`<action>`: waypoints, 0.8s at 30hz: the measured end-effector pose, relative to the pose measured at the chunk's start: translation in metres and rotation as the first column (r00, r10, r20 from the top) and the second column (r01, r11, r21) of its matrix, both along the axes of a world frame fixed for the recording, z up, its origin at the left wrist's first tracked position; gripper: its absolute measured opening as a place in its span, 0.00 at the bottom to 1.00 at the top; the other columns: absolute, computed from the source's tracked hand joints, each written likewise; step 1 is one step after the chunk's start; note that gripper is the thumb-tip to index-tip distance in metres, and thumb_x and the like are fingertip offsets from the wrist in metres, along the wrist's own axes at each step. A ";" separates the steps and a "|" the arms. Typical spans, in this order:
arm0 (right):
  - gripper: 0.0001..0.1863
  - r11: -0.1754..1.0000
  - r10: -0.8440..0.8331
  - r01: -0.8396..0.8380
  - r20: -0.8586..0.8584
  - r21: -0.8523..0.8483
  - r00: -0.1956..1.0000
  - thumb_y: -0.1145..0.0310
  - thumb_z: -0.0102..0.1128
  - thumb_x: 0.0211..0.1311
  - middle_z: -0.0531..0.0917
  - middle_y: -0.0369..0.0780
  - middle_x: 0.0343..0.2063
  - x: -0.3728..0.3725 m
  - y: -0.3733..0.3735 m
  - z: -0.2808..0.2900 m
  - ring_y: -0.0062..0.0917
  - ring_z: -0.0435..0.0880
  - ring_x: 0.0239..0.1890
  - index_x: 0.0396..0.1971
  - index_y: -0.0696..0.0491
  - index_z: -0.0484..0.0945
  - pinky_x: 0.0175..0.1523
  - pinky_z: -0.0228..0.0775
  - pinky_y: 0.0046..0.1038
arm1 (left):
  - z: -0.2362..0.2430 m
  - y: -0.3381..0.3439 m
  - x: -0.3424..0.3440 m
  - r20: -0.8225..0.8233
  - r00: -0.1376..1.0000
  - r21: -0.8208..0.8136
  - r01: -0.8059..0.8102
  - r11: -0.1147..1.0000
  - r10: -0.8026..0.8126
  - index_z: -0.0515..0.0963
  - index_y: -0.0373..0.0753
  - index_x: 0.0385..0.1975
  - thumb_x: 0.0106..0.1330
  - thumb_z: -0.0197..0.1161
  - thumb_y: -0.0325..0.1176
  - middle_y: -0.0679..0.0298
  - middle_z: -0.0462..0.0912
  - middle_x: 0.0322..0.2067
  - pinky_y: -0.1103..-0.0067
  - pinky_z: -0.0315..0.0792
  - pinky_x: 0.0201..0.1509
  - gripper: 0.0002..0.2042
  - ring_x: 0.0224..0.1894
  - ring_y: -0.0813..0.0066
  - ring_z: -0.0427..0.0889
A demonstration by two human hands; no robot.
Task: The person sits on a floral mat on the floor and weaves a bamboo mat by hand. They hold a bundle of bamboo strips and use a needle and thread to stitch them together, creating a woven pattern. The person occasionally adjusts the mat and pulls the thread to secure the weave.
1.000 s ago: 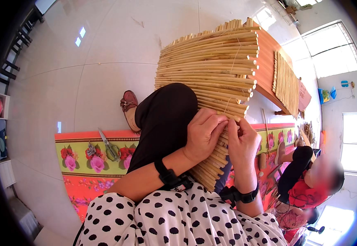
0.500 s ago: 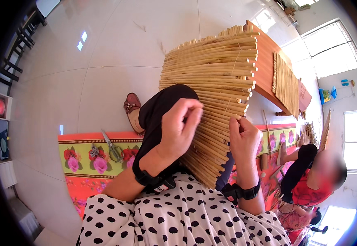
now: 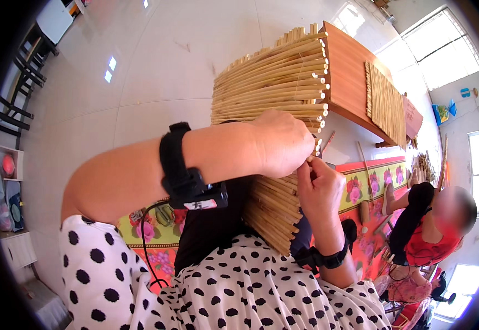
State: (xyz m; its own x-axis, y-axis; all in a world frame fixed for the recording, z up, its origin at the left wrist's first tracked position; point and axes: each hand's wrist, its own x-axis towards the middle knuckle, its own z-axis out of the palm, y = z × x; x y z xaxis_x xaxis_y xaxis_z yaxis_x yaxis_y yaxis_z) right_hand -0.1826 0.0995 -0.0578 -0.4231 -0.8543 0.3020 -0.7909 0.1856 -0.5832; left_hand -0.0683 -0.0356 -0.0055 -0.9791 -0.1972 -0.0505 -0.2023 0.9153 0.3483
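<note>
Matting (image 3: 267, 82) of pale sticks, one piece, slopes over the wearer's lap (image 3: 206, 236), its far end beside one brown table (image 3: 344, 66) carrying a second mat (image 3: 385, 104). I count two hands at the matting's right edge. The left hand (image 3: 283, 144) curls there, fingertips hidden; I cannot tell how open they are or what they hold. The right hand (image 3: 324, 190) has thumb and forefinger close together; whether anything sits between, I cannot tell. Two other people (image 3: 429, 242) are off to the right.
</note>
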 end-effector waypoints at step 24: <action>0.15 1.000 0.010 -0.011 0.043 0.023 0.999 0.72 0.62 0.58 0.74 0.45 0.10 0.000 -0.001 0.002 0.32 0.75 0.11 0.16 0.60 0.71 0.19 0.65 0.28 | -0.064 0.049 0.043 -0.389 0.799 0.313 -0.353 0.882 0.458 0.76 0.39 0.41 0.54 0.69 0.29 0.60 0.76 0.43 0.71 0.78 0.34 0.14 0.34 0.60 0.82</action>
State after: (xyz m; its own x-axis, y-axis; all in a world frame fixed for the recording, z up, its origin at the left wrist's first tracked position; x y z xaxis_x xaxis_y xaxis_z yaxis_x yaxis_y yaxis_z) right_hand -0.1827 0.0987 -0.0555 -0.4263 -0.8652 0.2640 -0.7674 0.1914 -0.6119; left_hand -0.0258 0.0137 -0.0697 -0.7371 -0.6169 0.2758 -0.3152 0.6749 0.6672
